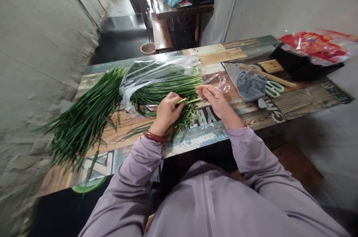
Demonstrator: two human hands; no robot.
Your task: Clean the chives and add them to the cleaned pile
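I judge this stem-cleaning: my left hand (167,112) pinches slender pale-green stalks (194,100); my right hand (216,102) curls at one tip, grip unclear; light plucking seems called for.

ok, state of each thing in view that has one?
Left hand: closed on green stalks
Right hand: at the stalks' tips, grip unclear
Left pile: loose, fanned out
Clear bag: spread over more stalks
Grey cloth: crumpled
Green-handled scissors: open or shut unclear
Red-printed plastic: crumpled
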